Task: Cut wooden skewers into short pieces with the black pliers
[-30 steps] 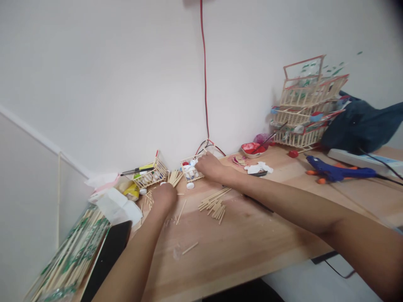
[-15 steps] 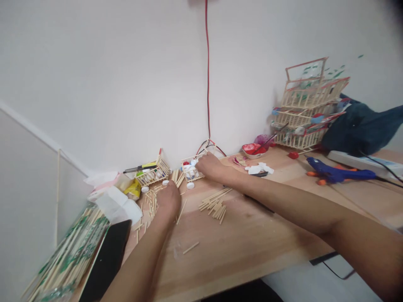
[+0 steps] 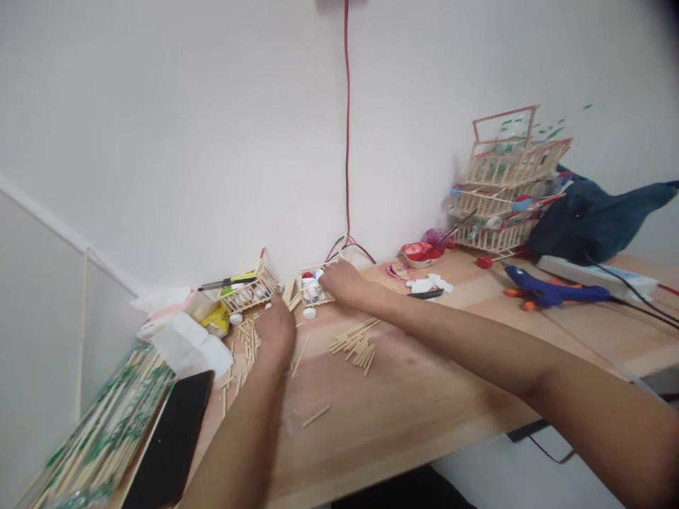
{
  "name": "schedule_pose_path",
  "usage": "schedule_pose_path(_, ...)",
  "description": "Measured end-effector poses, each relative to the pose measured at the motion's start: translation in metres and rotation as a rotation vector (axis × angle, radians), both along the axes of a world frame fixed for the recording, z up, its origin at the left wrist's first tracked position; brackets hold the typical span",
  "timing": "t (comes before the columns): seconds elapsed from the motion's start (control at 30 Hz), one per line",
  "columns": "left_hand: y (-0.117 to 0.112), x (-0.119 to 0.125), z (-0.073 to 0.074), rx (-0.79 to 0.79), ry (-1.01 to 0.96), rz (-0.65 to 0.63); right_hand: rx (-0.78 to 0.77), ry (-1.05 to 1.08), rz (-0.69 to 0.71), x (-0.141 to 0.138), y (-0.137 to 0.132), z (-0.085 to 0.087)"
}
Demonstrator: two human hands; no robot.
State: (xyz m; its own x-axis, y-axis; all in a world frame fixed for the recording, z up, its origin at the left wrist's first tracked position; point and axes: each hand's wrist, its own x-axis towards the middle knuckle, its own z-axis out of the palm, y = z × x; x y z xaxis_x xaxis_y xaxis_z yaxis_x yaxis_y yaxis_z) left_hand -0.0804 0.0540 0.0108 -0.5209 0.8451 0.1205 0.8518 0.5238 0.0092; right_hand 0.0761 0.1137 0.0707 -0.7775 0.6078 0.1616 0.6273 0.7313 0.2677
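Observation:
Over a scatter of short wooden sticks (image 3: 247, 346), my left hand (image 3: 276, 326) rests low with its back to me, hiding the fingers. A small stick-built cart (image 3: 247, 297) with white round wheels stands just beyond it, holding small bottles and pens. My right hand (image 3: 342, 283) reaches into a second small cart (image 3: 318, 302), which contains white, red and blue-capped items. Its fingers curl at the contents, and what they pinch is hidden. In front of that cart a fanned pile of sticks (image 3: 358, 345) lies on the wooden table (image 3: 382, 417).
At left lie bagged sticks (image 3: 117, 417), a black phone (image 3: 170, 442) and white tissue (image 3: 194, 346). To the right are a red paint dish (image 3: 421, 254), a blue glue gun (image 3: 554, 288), a power strip (image 3: 597, 276) and stacked stick carts (image 3: 503, 191) against a dark cloth (image 3: 588, 219).
The whole view has shifted slightly, so things sit a little further left. My left hand has drawn slightly nearer over the scattered sticks; my right hand stays at the second cart.

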Motion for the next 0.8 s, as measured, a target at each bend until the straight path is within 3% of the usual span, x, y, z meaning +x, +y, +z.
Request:
schedule_pose_path(0.17,-0.012,-0.004,0.014,0.017,-0.011,-0.108,0.037,0.058,0.109,-0.002,-0.003,-0.008)
schedule_pose_path(0.33,-0.024,-0.021,0.020,0.008,-0.156,-0.186,0.030,0.086,0.116,-0.007,0.004,-0.013)
schedule_pose_path(0.57,-0.046,-0.050,0.010,0.196,-0.282,-0.296,0.045,0.164,0.123,-0.009,0.012,-0.017)
schedule_pose_path(0.7,-0.053,-0.067,0.000,0.257,-0.482,-0.256,0.076,0.321,0.318,-0.007,-0.007,-0.019)
schedule_pose_path(0.8,-0.055,-0.074,-0.005,0.291,-0.718,-0.225,-0.055,0.229,0.401,-0.011,-0.024,-0.029)
